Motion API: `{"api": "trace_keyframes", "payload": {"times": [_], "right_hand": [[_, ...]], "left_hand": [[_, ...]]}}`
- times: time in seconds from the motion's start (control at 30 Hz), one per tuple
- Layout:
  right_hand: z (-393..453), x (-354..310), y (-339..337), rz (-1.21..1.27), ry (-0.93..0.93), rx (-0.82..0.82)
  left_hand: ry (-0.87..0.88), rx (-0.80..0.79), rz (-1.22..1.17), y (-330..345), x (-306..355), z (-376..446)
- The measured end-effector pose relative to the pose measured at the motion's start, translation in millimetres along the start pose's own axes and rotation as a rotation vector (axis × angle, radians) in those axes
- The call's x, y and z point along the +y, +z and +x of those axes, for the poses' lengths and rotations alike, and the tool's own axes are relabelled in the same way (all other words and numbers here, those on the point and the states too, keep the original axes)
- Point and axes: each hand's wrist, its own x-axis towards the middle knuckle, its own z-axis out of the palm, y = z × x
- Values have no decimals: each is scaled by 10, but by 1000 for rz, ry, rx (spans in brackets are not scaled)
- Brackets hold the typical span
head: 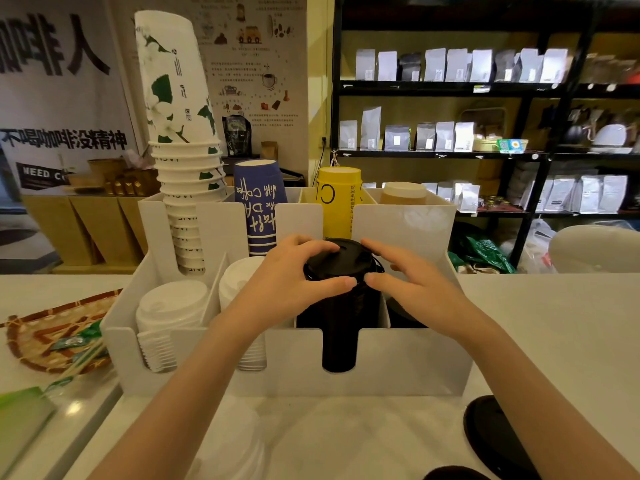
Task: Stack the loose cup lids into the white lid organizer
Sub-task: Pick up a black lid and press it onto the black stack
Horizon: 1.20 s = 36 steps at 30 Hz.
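Observation:
The white lid organizer stands on the counter in front of me. Its third front slot holds a tall stack of black lids. My left hand and my right hand both rest on the top black lid, fingers curled round its rim from either side. Two stacks of white lids fill the slots to the left; the second stack is partly hidden by my left wrist. More loose black lids lie on the counter at the lower right. The rightmost slot shows something dark low inside.
Stacks of paper cups stand in the organizer's rear compartments: white-green, blue, yellow, tan. A woven tray with packets and sticks lies at the left. Black shelves of bags stand behind.

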Motion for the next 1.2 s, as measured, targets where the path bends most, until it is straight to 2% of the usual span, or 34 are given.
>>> {"api": "trace_keyframes", "payload": {"times": [0.17,0.27,0.47,0.63,0.97,1.13,1.2], "right_hand": [[62,91,34,99,51,4],[75,111,61,137,15,26],[104,198,128,67,-8,235],[110,212,153,87,-29,208],[102,226,197,-59,-84,274],[38,173,133,32,-62,144],[-49,181,74,51,-26,146]], "left_hand": [[15,19,20,-53,57,-18],[7,46,44,-74,82,-42],[-54,170,195,-1,120,-77],[-62,206,354,82,158,-96],[-100,151,323,89,157,-95],[-95,180,313,158,115,-142],[-78,207,316,205,107,-176]]}}
